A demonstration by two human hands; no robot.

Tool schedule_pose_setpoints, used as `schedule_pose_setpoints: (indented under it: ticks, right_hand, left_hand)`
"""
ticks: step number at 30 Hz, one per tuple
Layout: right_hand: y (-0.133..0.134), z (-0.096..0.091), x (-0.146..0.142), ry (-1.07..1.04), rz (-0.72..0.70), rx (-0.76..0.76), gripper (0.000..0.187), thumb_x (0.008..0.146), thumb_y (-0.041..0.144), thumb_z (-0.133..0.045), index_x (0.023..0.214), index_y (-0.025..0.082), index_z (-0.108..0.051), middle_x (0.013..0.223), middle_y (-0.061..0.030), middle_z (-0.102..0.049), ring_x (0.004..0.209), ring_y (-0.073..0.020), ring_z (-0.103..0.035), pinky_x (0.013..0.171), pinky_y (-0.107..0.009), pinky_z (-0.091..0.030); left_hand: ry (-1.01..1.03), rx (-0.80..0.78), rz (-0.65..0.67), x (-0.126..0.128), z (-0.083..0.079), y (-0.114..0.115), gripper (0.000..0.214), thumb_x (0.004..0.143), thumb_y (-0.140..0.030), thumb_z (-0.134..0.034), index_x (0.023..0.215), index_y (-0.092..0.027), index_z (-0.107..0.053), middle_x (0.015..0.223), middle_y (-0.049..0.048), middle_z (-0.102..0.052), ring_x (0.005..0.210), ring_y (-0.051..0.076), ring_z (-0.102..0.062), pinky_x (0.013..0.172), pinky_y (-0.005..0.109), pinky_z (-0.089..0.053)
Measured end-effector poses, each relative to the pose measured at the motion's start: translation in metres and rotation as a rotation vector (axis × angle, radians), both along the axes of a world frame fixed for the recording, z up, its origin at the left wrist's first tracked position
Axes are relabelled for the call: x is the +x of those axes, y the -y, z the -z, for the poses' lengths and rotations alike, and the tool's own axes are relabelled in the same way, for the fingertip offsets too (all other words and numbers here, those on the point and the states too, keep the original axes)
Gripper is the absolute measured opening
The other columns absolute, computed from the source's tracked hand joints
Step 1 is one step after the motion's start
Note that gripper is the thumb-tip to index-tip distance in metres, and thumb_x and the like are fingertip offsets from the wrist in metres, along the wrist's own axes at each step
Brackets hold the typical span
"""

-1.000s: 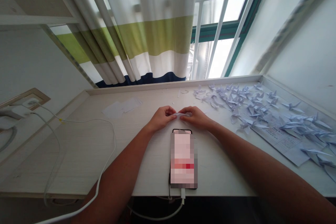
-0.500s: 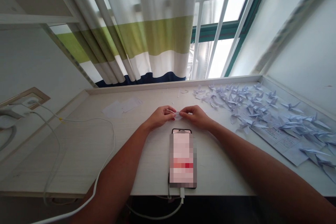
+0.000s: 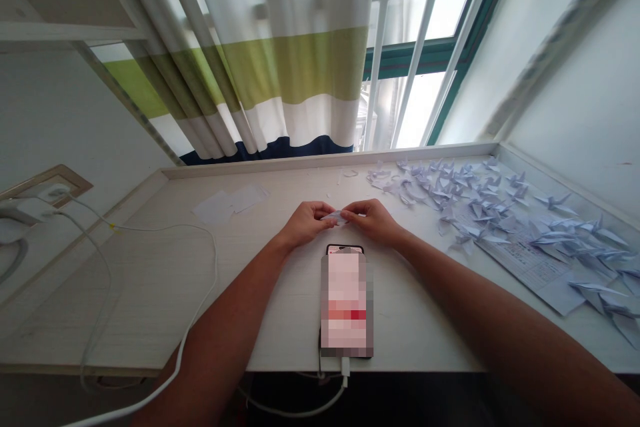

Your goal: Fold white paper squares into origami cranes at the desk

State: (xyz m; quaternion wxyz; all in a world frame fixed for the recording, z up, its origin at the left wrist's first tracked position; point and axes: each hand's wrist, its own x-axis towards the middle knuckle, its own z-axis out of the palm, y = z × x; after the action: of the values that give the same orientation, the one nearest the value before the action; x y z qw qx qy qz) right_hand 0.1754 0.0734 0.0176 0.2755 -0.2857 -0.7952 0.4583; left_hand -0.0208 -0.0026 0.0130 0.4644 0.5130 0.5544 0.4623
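A small piece of folded white paper (image 3: 339, 217) is pinched between both hands, just above the middle of the desk (image 3: 285, 293). My left hand (image 3: 311, 222) is closed on its left end, thumb and fingers pressed together. From the other side my right hand (image 3: 373, 219) grips the right end with thumb and forefinger. The fingers cover much of the paper, so its exact folds cannot be made out. Right below the hands lies a phone (image 3: 347, 300) with a blurred screen and a white cable plugged into its lower end.
Many folded paper cranes (image 3: 470, 203) cover the desk's right side, some on a printed sheet (image 3: 530, 273). Flat paper squares (image 3: 233, 202) lie at the back left. A white charging cable (image 3: 216, 253) loops from a wall socket across my left forearm. Small paper scraps (image 3: 350, 174) lie near the back ledge.
The folded paper shows as a slightly longer, more slanted strip between the fingertips. Both hands keep nearly the same place and grip; the view has shifted very slightly.
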Motion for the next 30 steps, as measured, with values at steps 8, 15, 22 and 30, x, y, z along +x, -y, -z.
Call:
schedule_pose_setpoints:
  ticks: [8,15,22,30]
  right_hand:
    - [-0.002,0.000,0.002,-0.048,-0.011,-0.060,0.033,0.088,0.047,-0.066,0.090,0.017,-0.079,0.087,-0.0082,-0.079,0.082,-0.0210,-0.071,0.077,-0.032,-0.054]
    - [-0.001,0.003,0.001,-0.033,0.004,-0.062,0.030,0.086,0.044,-0.069,0.090,0.016,-0.079,0.085,-0.0082,-0.078,0.079,-0.0208,-0.070,0.076,-0.033,-0.054]
    - [0.000,0.002,0.001,-0.020,0.001,-0.054,0.028,0.086,0.042,-0.069,0.091,0.016,-0.078,0.080,-0.0073,-0.077,0.075,-0.0203,-0.069,0.073,-0.032,-0.053]
    - [0.000,0.001,-0.001,0.002,0.032,0.004,0.022,0.086,0.034,-0.066,0.088,0.015,-0.078,0.076,-0.0063,-0.076,0.071,-0.0181,-0.066,0.070,-0.029,-0.051]
  left_hand:
    - [-0.054,0.050,-0.046,0.003,-0.007,0.001,0.031,0.069,-0.028,-0.087,0.092,-0.012,-0.072,0.080,0.0096,-0.079,0.072,0.018,-0.072,0.075,0.032,-0.055]
    - [-0.145,0.076,0.073,-0.005,-0.013,0.003,0.029,0.087,-0.039,-0.069,0.096,-0.013,-0.075,0.085,0.0100,-0.078,0.078,0.018,-0.072,0.076,0.030,-0.051]
    - [-0.072,0.055,0.100,-0.007,-0.008,0.002,0.031,0.080,-0.033,-0.077,0.103,-0.013,-0.073,0.086,0.0088,-0.078,0.080,0.018,-0.072,0.082,0.032,-0.052]
    - [-0.125,0.072,0.102,-0.005,-0.006,0.002,0.030,0.083,-0.028,-0.073,0.108,-0.012,-0.071,0.083,0.0086,-0.078,0.079,0.019,-0.073,0.082,0.032,-0.053]
